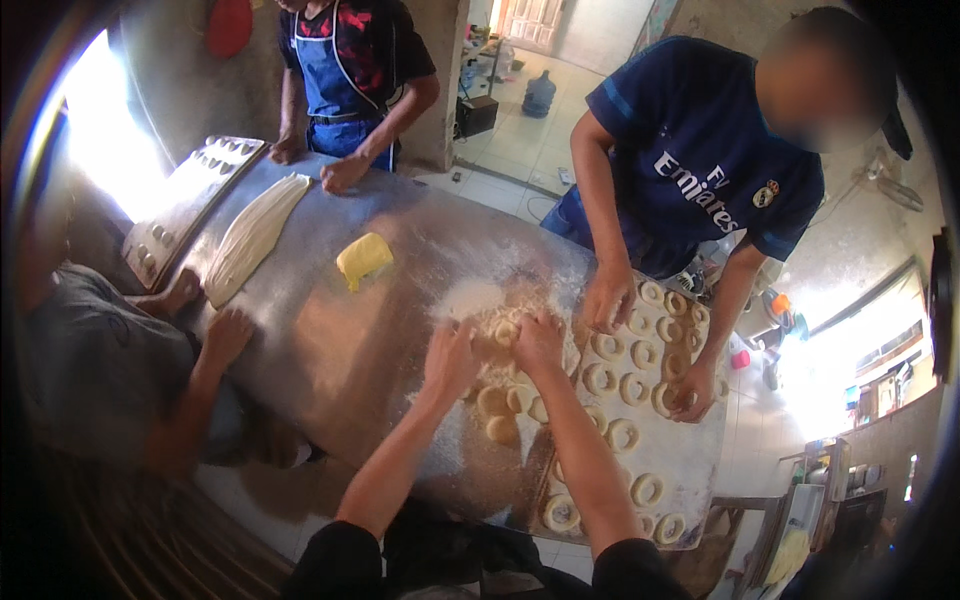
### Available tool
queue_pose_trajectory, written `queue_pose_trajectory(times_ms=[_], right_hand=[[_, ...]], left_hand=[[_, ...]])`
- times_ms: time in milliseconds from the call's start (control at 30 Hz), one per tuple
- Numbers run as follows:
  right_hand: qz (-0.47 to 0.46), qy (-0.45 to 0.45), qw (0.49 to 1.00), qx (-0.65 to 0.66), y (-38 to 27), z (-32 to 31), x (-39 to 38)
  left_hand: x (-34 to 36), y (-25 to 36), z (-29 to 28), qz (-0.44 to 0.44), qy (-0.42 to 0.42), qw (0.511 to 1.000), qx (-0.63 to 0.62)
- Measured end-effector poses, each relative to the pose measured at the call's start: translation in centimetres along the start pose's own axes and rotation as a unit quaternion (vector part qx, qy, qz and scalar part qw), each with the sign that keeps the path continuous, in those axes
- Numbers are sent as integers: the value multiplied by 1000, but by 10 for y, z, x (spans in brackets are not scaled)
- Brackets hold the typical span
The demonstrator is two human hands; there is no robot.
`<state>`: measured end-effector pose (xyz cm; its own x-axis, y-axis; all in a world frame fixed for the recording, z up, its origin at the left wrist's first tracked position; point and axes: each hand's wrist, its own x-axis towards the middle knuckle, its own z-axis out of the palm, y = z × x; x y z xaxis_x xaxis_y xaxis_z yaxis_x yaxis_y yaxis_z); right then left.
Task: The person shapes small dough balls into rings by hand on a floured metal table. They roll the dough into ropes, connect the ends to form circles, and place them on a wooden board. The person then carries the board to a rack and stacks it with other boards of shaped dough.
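Black sleeves [342,562] at the lower edge, with bare forearms [392,465] reaching forward over a metal table [335,310]. Left hand [452,360] and right hand [540,345] apart, knuckles up, fingers bent down into scattered flour [470,297]. Between them, close against the right fingertips, a small dough round [507,332]; impossible to tell whether pinched or merely touched. Left fingers partly hidden, their grip also impossible to tell.

Just below, nearer the body, a loose cluster of flattened dough pieces [502,430], some touching. To the right, partly under the right forearm, a floured tray [692,452] with rows of dough rings [622,435]. Over it, both hands of a co-worker in a navy jersey [690,150], one above the near rows, the other down at a ring by the outer side.

Farther left on the metal, a yellow block [364,258], then a long stretched dough sheet [255,240], with the hands of a co-worker in a grey shirt [120,360] at its near end. Beyond its far end, fists on the tabletop, a co-worker in a blue apron [335,85]. At the far left, a board [185,215] bearing small dough lumps [222,150].
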<state>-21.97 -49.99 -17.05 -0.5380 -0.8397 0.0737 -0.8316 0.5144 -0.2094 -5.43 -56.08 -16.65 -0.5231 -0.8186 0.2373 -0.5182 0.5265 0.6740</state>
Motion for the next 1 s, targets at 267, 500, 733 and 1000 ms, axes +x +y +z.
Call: queue_pose_trajectory(times_ms=[267, 500, 733, 1000], right_hand=[[58, 6, 827, 559, -21, -47, -62], [78, -146, 877, 451, -47, -120, -85], [18, 30, 964, 262, -66, -115, -99], [-43, -77, 672, 736, -69, -76, -110]], left_hand=[[-8, 26, -38, -116, -136, 938, -297], [-14, 45, -96, -2, -142, 949, -281], [-29, 50, -116, 33, -164, 950, -263], [-50, 57, -83, 148, 62, 970, -183]])
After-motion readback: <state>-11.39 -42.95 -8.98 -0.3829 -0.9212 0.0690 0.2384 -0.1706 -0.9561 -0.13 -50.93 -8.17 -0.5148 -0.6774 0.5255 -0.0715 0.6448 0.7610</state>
